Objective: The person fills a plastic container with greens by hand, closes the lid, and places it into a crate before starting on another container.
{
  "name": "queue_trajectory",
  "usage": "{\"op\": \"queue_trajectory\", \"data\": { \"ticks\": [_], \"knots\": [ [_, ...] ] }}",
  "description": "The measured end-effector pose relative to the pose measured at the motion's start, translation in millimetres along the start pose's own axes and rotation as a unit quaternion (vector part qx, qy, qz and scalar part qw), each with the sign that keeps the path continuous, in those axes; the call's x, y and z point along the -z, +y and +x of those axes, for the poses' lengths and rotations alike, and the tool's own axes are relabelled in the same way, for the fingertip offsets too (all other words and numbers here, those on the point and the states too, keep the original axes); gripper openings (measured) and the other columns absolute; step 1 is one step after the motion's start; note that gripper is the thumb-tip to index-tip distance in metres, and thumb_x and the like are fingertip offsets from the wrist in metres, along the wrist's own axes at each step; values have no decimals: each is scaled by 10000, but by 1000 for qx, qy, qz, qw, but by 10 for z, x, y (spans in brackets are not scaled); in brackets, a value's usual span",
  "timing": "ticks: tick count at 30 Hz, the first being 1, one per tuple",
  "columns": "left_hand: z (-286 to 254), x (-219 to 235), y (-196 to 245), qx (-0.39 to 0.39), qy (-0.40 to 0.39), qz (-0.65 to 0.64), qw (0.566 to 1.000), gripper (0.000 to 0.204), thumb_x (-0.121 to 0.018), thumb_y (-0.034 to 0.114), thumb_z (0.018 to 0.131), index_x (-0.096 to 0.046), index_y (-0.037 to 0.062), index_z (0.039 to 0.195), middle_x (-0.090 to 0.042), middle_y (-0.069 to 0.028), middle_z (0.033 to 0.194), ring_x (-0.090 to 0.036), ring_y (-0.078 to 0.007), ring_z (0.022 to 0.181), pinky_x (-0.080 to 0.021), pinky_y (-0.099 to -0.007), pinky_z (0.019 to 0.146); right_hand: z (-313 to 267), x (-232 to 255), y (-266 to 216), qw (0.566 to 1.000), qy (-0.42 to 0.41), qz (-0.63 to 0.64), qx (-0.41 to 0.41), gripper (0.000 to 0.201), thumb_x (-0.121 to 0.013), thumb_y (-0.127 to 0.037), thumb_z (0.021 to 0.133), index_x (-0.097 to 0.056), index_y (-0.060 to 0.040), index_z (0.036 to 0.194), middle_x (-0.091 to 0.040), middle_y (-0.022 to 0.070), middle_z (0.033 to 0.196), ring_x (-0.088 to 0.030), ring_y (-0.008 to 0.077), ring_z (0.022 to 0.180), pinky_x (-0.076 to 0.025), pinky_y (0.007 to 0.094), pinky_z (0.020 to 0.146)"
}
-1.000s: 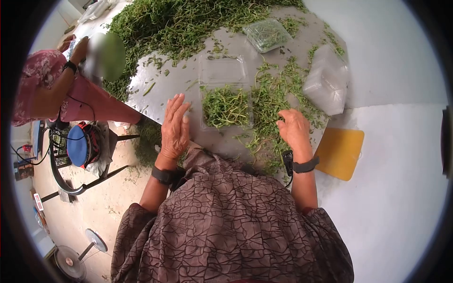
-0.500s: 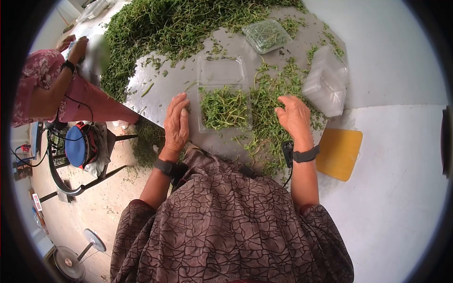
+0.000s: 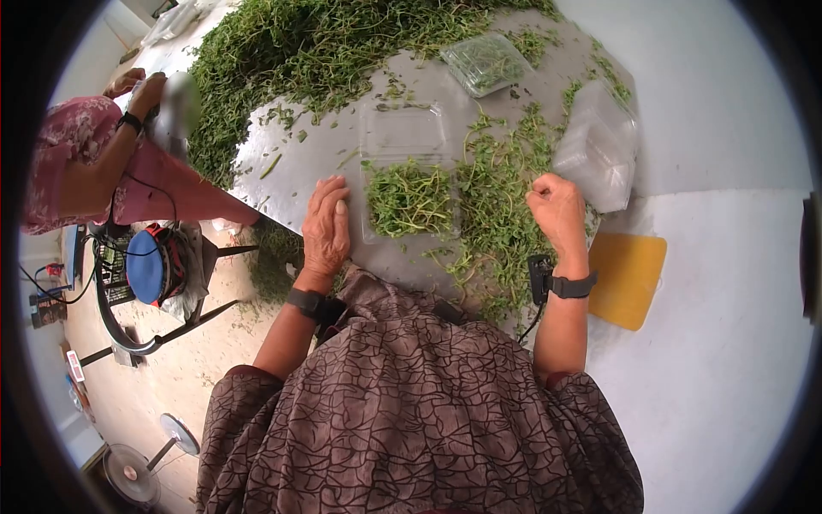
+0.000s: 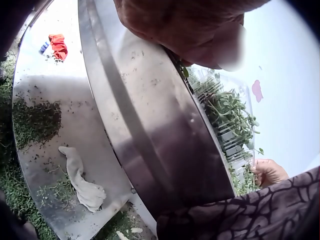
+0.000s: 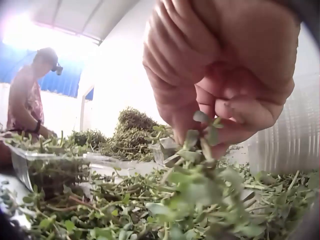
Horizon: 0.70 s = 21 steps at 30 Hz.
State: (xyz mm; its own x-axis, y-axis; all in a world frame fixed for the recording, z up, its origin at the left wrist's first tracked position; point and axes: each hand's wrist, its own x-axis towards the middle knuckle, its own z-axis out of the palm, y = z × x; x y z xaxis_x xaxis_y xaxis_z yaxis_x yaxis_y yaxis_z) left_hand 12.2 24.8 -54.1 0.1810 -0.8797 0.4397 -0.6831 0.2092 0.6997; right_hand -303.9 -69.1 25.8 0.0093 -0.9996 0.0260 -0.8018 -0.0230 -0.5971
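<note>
A clear plastic clamshell box [image 3: 404, 128] lies with its lid folded back on the metal table [image 3: 300, 167], its base filled with leafy green sprigs [image 3: 409, 199]. Just left of the box my left hand [image 3: 327, 224] lies palm down near the table's edge, fingers straight and holding nothing. On the other side, over loose greens [image 3: 497, 206], is my right hand [image 3: 561, 214]. Its thumb and fingers pinch a green sprig [image 5: 207, 145], best seen in the right wrist view.
A stack of clear boxes [image 3: 597, 150] stands at the table's right edge. Farther back sits a closed box of greens [image 3: 485, 64]. A large heap of greens [image 3: 300, 43] covers the far side. Another person [image 3: 103, 163] works at the left.
My right hand has moved right and its fingers have closed together over the loose greens. The left hand has lowered slightly beside the box.
</note>
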Motion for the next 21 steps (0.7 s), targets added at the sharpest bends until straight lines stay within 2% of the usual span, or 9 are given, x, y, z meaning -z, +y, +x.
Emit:
{"op": "queue_trajectory", "data": {
  "ticks": [1, 2, 4, 7, 10, 14, 15, 18, 21],
  "knots": [
    [-3, 1, -1, 0, -2, 5, 1000, 189, -451, 56, 913, -587, -15, 1022, -594, -177, 1151, -524, -378, 1152, -347, -462, 1073, -2, 4, 69, 998, -14, 68, 5, 74, -637, -47, 710, -579, -10, 684, -579, 73, 596, -526, 173, 530, -419, 313, 536],
    [-5, 0, -5, 0, -2, 5, 1000, 189, -451, 56, 913, -587, -15, 1022, -594, -177, 1151, -524, -378, 1152, -347, -462, 1073, -11, 16, 68, 998, -14, 69, 4, 74, -637, -47, 710, -579, -10, 684, -579, 73, 596, -526, 173, 530, -419, 313, 536],
    [-5, -4, -15, -6, 0, 11, 1000, 183, -455, 55, 911, -589, -15, 1013, -598, -174, 1138, -528, -374, 1146, -348, -467, 1070, -35, 68, 26, 975, -63, 215, -3, 118, -642, -20, 752, -553, -6, 675, -521, -22, 594, -447, 57, 531, -366, 244, 504],
    [1, 6, -3, -2, -1, 1, 1000, 175, -460, 57, 911, -591, -15, 1002, -602, -169, 1122, -536, -362, 1137, -352, -470, 1065, -95, 170, -321, 954, -87, 287, -14, 139, -636, -7, 792, -542, -14, 691, -462, -71, 616, -393, 5, 566, -306, 197, 485],
    [7, 6, 5, -16, -2, 11, 1000, 170, -462, 60, 913, -592, -12, 996, -603, -166, 1111, -543, -350, 1129, -355, -471, 1062, -148, 167, -693, 937, -102, 335, 0, 130, -633, -13, 806, -547, -15, 709, -459, -80, 619, -380, 1, 556, -283, 193, 476],
    [5, 9, 2, -10, -3, 6, 1000, 169, -462, 66, 917, -593, -9, 993, -602, -164, 1110, -547, -344, 1125, -352, -469, 1064, -181, -73, -1001, 903, -149, 403, -4, 99, -645, -60, 834, -579, -7, 782, -556, -21, 665, -489, 28, 574, -400, 190, 492],
    [-1, 3, -10, -10, 0, 1, 1000, 169, -464, 72, 918, -592, -8, 994, -602, -164, 1110, -546, -344, 1127, -350, -468, 1065, -197, -122, -1034, 903, -175, 392, -8, 110, -645, -89, 852, -594, 6, 830, -594, 14, 693, -550, 54, 605, -452, 198, 520],
    [-4, 14, -18, -5, -7, -12, 1000, 206, -430, 83, 936, -594, -17, 1007, -606, -162, 1138, -538, -346, 1147, -342, -455, 1074, -269, -191, -1023, 930, -157, 332, -34, 130, -635, -100, 866, -602, 24, 851, -599, 18, 702, -566, 69, 620, -454, 208, 529],
    [-14, 13, -23, -6, 1, -18, 1000, 189, -449, 85, 930, -592, -14, 1004, -602, -164, 1127, -540, -347, 1137, -345, -460, 1070, -293, -235, -825, 949, -125, 290, -7, 143, -623, -102, 873, -617, 41, 862, -604, 28, 697, -561, 89, 604, -464, 244, 543]
  ]
}}
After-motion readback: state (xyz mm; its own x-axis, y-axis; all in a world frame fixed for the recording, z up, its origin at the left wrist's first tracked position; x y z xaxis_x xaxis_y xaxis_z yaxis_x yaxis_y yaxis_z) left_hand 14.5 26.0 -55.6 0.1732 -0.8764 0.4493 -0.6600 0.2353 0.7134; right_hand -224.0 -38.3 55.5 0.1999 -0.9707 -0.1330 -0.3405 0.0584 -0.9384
